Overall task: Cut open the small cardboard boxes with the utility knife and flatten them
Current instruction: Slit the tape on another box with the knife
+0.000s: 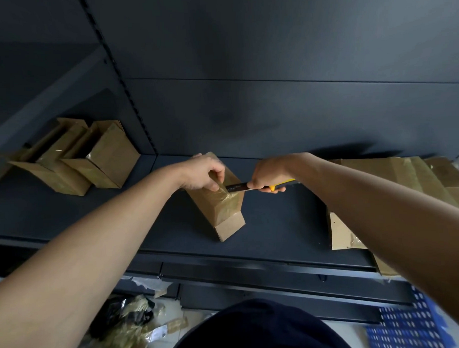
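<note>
Broadly: dark grey metal shelf unit, its flat shelf deck (277, 224) filling the middle of the view, back panel rising behind it.

Right side of the deck: stack of flattened brown cardboard sheets (405, 170) with strips of clear tape on them, partly hidden under the right forearm, near edge reaching the deck's front lip.

Far left of the deck: pair of taped brown cardboard boxes (105, 157), side by side and touching, both tilted. They sit well apart from the work in the centre.

Centre of the deck: small brown cardboard box (224, 215), a tall narrow carton standing on end and leaning, with glossy clear packing tape (228, 200) wrapped over its upper part. Both hands are at this box.

Left hand (202, 174): fingers curled over the box's top end, thumb and fingertips gripping it at the taped upper edge.

Right hand (267, 175): closed in a fist round the handle of a yellow-and-black utility knife (240, 186). Knife lies roughly level, its tip pointing left at the taped face just beside the left fingertips. Exact blade contact too small to tell.

Near left, on the floor below the shelf: heap of crumpled tape and paper scraps (129, 323).

Near right: blue perforated plastic panel (410, 326).
</note>
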Demonstrator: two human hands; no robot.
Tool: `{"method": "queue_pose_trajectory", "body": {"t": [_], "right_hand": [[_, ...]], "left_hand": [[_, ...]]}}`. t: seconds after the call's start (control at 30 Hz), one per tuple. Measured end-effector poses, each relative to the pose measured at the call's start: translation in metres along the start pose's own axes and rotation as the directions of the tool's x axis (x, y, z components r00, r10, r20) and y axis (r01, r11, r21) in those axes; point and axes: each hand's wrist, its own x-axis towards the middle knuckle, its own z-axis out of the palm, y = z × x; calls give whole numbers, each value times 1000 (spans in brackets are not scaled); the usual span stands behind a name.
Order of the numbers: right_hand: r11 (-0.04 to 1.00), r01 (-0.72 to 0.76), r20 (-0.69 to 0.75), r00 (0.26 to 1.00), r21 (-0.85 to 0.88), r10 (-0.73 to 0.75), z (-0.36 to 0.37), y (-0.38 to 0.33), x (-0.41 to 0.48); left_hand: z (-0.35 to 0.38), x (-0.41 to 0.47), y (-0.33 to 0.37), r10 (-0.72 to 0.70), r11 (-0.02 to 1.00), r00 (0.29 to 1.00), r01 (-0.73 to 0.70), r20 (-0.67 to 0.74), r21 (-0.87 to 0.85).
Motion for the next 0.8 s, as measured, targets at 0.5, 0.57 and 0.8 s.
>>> {"method": "queue_pose_trajectory", "body": {"t": [0.5,0.57,0.8], "right_hand": [[997,70,16,997,-13,-69,16,2,-1],[998,56,33,998,-7,-56,10,2,-2],[1000,22,-38,999,12,-21,33,2,2]], "left_hand": [[0,-6,-1,22,996,1000,-21,12,-91],[4,-4,-2,19,995,1000,-18,3,-97],[20,-2,-6,-33,994,998,28,-53,-107]]}}
